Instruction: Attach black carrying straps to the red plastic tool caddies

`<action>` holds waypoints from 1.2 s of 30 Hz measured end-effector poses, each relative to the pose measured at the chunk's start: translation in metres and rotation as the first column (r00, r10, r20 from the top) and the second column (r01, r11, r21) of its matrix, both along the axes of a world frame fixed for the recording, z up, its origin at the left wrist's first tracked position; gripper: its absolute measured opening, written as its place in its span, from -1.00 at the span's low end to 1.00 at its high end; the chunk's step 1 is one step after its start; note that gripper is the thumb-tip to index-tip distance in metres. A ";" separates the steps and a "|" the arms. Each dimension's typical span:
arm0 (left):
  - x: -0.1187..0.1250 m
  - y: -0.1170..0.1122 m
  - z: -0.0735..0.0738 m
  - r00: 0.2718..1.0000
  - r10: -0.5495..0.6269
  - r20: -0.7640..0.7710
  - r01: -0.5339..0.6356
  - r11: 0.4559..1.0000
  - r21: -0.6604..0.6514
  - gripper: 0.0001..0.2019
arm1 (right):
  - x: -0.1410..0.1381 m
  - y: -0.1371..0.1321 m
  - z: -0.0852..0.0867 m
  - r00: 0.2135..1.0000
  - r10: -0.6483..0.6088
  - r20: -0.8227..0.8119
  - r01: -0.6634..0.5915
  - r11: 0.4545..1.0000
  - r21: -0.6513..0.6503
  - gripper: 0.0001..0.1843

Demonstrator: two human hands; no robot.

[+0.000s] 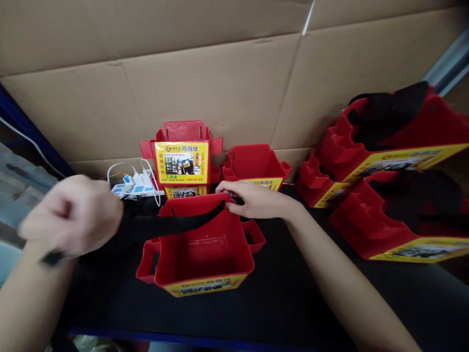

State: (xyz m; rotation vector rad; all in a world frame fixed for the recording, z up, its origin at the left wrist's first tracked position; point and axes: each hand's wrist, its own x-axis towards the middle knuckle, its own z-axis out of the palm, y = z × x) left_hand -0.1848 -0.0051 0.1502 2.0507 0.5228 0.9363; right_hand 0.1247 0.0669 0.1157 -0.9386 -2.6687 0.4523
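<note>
A red plastic tool box (205,249) with a yellow label stands on the dark table, its open top toward me. A black strap (168,226) runs from the slot at the right of its back wall across to the left. My left hand (78,212), smeared by motion, is closed in a fist at the strap's left end. With thumb and fingers, my right hand (252,198) grips the back rim of the box, beside the slot where the strap passes. The fingertips behind the rim are partly hidden.
Behind stand stacked red boxes (183,132) and another red box (252,164). White power strips (137,186) with cables lie at left. More red boxes with black straps (392,151) are stacked at right. A cardboard wall (212,93) closes off the back of the table (286,303).
</note>
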 end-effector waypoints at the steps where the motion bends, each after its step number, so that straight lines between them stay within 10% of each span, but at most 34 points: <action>1: 0.012 0.000 0.001 0.980 0.065 -0.188 -0.060 0.998 0.034 -0.80 | -0.001 0.001 -0.001 1.000 0.006 0.005 -0.006 1.000 0.005 -0.84; 4: 0.068 0.006 -0.001 0.762 0.408 -0.503 -0.298 0.910 0.287 -0.76 | -0.004 0.002 -0.003 0.999 0.033 -0.007 -0.032 0.999 0.021 -0.88; 8: 0.126 0.013 -0.021 0.481 0.573 -0.663 -0.192 0.807 0.558 -0.65 | -0.005 0.001 -0.004 0.999 0.027 -0.020 -0.026 0.999 0.047 -0.91; 14: 0.139 0.027 -0.033 0.386 0.626 -0.678 -0.171 0.771 0.614 -0.77 | -0.004 0.000 -0.003 0.999 0.034 -0.025 -0.033 0.998 0.056 -0.94; 16: 0.132 0.030 -0.027 0.543 0.454 -0.706 -0.085 0.866 0.492 -0.80 | -0.002 0.001 -0.003 0.999 0.043 -0.018 -0.042 0.998 0.037 -0.93; 18: 0.121 0.029 -0.017 0.676 0.039 -0.736 0.181 0.959 0.216 -0.76 | 0.001 0.002 -0.002 0.999 0.053 -0.005 -0.053 0.999 0.013 -0.92; 20: 0.106 0.025 -0.004 0.596 -0.355 -0.720 0.464 0.884 -0.052 -0.72 | 0.004 0.004 -0.002 0.997 0.071 0.007 -0.071 0.997 -0.007 -0.90; 22: 0.092 0.021 0.008 0.498 -0.416 -0.761 0.525 0.843 -0.117 -0.71 | 0.007 0.005 -0.002 0.996 0.087 0.009 -0.087 0.996 -0.011 -0.88; 28: 0.093 0.024 0.010 0.601 0.056 -0.797 -0.012 0.998 0.061 -0.50 | 0.007 0.005 -0.003 0.998 0.066 0.023 -0.067 0.997 0.039 -0.88; 33: 0.135 0.025 -0.029 0.551 0.393 -0.737 -0.243 0.920 0.308 -0.60 | 0.003 0.003 -0.003 0.998 0.051 0.021 -0.052 0.997 0.058 -0.92; 36: 0.141 0.023 -0.039 0.475 0.509 -0.718 -0.188 0.856 0.482 -0.77 | 0.004 0.002 -0.002 0.998 0.057 0.026 -0.058 0.997 0.053 -0.92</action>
